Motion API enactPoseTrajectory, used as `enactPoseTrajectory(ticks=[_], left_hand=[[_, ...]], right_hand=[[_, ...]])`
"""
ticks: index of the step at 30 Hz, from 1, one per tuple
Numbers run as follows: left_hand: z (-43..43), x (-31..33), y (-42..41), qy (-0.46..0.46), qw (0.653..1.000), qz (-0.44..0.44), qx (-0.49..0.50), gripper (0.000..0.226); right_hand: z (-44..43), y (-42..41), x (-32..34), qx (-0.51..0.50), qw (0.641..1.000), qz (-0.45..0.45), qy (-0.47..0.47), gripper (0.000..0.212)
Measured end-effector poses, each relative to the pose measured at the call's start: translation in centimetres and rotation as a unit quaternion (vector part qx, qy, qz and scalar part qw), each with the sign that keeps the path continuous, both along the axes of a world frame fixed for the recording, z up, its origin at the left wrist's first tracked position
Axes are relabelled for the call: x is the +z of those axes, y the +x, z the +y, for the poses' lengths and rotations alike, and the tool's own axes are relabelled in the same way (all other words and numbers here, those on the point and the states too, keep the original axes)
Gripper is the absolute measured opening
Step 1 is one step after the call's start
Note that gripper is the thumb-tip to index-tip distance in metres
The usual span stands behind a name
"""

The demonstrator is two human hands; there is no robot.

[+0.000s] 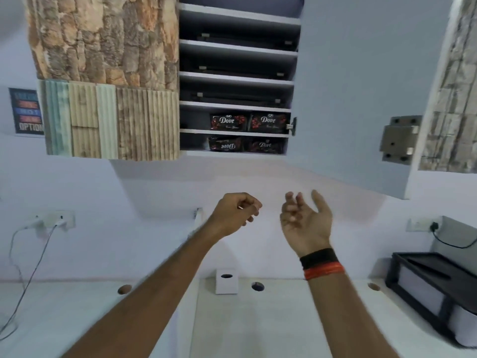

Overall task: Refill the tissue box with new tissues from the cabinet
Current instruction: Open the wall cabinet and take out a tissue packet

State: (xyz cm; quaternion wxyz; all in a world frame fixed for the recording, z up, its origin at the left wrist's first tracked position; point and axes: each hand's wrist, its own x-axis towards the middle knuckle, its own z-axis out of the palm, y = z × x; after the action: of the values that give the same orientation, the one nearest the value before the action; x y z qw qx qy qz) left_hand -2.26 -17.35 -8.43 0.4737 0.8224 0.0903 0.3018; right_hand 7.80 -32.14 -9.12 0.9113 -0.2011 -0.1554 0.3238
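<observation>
Both arms were raised up in front of the wall, under the open cabinet. The left hand was curled loosely, its fingers bent in toward the palm, and it held nothing that could be seen. The right hand was open with the palm showing, the fingers a bit bent, and it was empty too. The right wrist wore black and orange bands. The cabinet door was swung wide to the right. On the two lowest shelves lay four dark tissue packs with the word Dove on them, two side by side on each shelf. The shelves higher up held flat dark things that were hard to make out. Down below, the small white tissue box stood on the white tabletop against the wall, between the two arms, with its round hole on top
</observation>
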Motion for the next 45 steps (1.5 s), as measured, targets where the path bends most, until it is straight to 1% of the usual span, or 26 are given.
enactPoseTrajectory(ticks=[2, 3, 4, 5, 6, 7, 9, 11, 13, 15, 17, 19, 21, 23, 25, 27, 31, 33, 35, 36, 37, 39, 40, 41, 44, 45], left_hand=[[1.8, 0.0, 0.2, 0.006, 1.000, -0.004, 0.016, 0.012], [2.9, 0.0, 0.3, 0.011, 1.000, -0.004, 0.024, 0.013], [4.1, 0.0, 0.3, 0.019, 0.999, -0.005, 0.032, 0.013], [5.5, 0.0, 0.4, 0.026, 0.999, -0.005, 0.037, 0.013], [6.9, -0.1, 0.6, 0.031, 0.999, -0.005, 0.042, 0.013], [8.4, -0.1, 0.7, 0.035, 0.998, -0.006, 0.047, 0.013], [11.2, 0.1, 1.3, 0.037, 0.998, -0.007, 0.058, 0.013], [13.9, 0.3, 2.0, 0.034, 0.997, -0.008, 0.063, 0.012], [16.2, 0.6, 2.9, 0.037, 0.997, -0.008, 0.061, 0.013], [18.1, 0.9, 3.8, 0.045, 0.997, -0.008, 0.056, 0.013], [19.7, 1.0, 4.6, 0.039, 0.998, -0.014, 0.049, 0.013], [20.8, 0.9, 5.4, 0.030, 0.998, -0.019, 0.043, 0.013], [21.6, 0.5, 6.1, 0.030, 0.999, -0.017, 0.034, 0.013], [22.2, 0.1, 6.6, 0.030, 0.999, -0.011, 0.027, 0.015], [22.6, -0.3, 7.0, 0.028, 0.999, -0.006, 0.026, 0.018], [22.9, -0.6, 7.2, 0.022, 0.999, 0.000, 0.026, 0.022], [22.9, -1.3, 7.7, -0.006, 1.000, 0.006, 0.025, 0.023], [22.4, -1.6, 7.8, -0.069, 0.997, -0.007, 0.020, 0.020], [21.3, -2.0, 7.8, -0.149, 0.988, -0.032, 0.009, 0.017], [20.6, -2.2, 7.9, -0.180, 0.983, -0.040, 0.000, 0.020], [19.9, -2.4, 8.2, -0.209, 0.977, -0.047, -0.017, 0.029], [18.5, -2.7, 8.9, -0.279, 0.955, -0.084, -0.063, 0.057], [17.9, -2.5, 9.2, -0.310, 0.940, -0.116, -0.080, 0.068], [17.1, -2.4, 9.4, -0.328, 0.928, -0.155, -0.088, 0.074], [13.8, -2.8, 9.7, -0.337, 0.900, -0.266, -0.083, 0.071], [12.6, -3.3, 9.7, -0.352, 0.886, -0.292, -0.074, 0.069]], right_hand=[[2.7, -0.8, -0.3, 0.010, 0.994, -0.074, -0.074, 0.014], [4.1, -0.8, -0.3, -0.005, 0.984, -0.129, -0.119, 0.014], [5.4, -0.7, -0.1, -0.028, 0.965, -0.196, -0.170, 0.018], [6.7, -0.3, 0.2, -0.057, 0.935, -0.269, -0.225, 0.020], [8.2, 0.2, 0.6, -0.089, 0.894, -0.341, -0.277, 0.021], [9.7, 1.0, 1.2, -0.124, 0.845, -0.409, -0.322, 0.021], [12.8, 3.2, 2.7, -0.207, 0.733, -0.526, -0.379, 0.022], [15.9, 5.6, 4.6, -0.280, 0.627, -0.604, -0.403, 0.026], [18.5, 7.8, 6.6, -0.326, 0.538, -0.654, -0.420, 0.033], [20.8, 9.4, 8.6, -0.335, 0.471, -0.685, -0.445, 0.041], [22.9, 10.4, 10.0, -0.337, 0.415, -0.703, -0.469, 0.047], [24.6, 10.8, 10.9, -0.340, 0.368, -0.717, -0.485, 0.053], [25.9, 11.3, 11.4, -0.332, 0.334, -0.724, -0.504, 0.059], [27.0, 11.9, 11.9, -0.321, 0.313, -0.721, -0.528, 0.061], [27.9, 12.5, 12.4, -0.320, 0.305, -0.717, -0.539, 0.052], [28.5, 12.8, 12.9, -0.324, 0.306, -0.710, -0.545, 0.042], [29.0, 13.2, 12.7, -0.310, 0.315, -0.699, -0.561, 0.036], [28.8, 13.4, 12.0, -0.329, 0.311, -0.703, -0.548, 0.033], [27.9, 13.2, 11.3, -0.373, 0.294, -0.707, -0.525, 0.030], [27.3, 13.0, 11.1, -0.394, 0.289, -0.708, -0.510, 0.030], [26.4, 12.6, 10.7, -0.412, 0.288, -0.710, -0.493, 0.030], [24.4, 11.4, 9.8, -0.438, 0.291, -0.715, -0.461, 0.029], [23.3, 10.6, 9.0, -0.447, 0.299, -0.716, -0.445, 0.029], [22.1, 9.8, 8.0, -0.453, 0.311, -0.716, -0.431, 0.030], [18.9, 6.7, 4.0, -0.445, 0.336, -0.723, -0.409, 0.033], [18.0, 5.6, 2.7, -0.441, 0.346, -0.723, -0.402, 0.036]])
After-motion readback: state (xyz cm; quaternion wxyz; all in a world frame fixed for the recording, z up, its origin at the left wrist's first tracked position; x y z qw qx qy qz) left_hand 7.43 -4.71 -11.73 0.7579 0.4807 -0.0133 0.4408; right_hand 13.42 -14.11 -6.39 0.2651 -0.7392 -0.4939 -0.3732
